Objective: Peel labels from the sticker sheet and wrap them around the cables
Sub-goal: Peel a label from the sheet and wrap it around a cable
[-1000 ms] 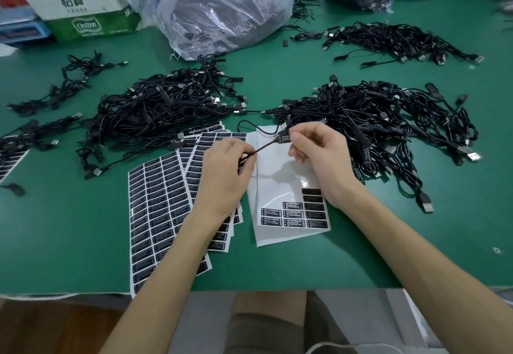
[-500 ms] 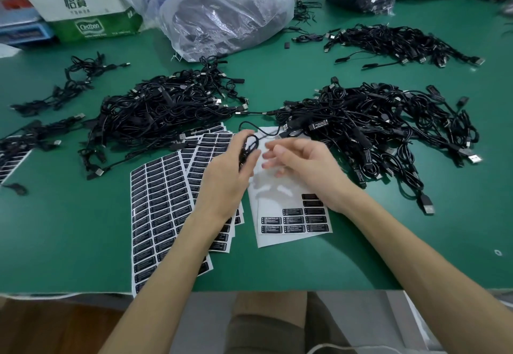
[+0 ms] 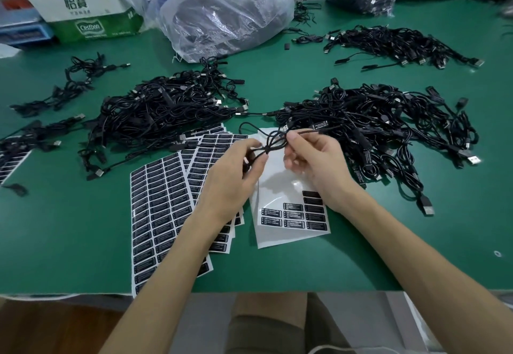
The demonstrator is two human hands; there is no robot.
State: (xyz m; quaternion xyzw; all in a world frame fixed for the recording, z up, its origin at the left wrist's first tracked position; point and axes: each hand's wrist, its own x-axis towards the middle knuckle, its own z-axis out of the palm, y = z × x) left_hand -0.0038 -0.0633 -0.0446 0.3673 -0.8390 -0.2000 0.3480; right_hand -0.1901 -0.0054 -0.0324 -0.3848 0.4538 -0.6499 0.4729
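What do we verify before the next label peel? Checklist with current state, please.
1. Cable in hand: left hand and right hand both grip one looped black cable above the open sheet. Ok.
2. Sheet has labels: a few rows at its near end. Ok.
3. Hand free to peel: both are busy. Not ok.
4. Cable clear of the right pile: its far end runs toward the pile. Cannot tell.
5. Cable unlabelled: cannot tell.
6. Spare full sheets: beneath the left forearm. Ok.
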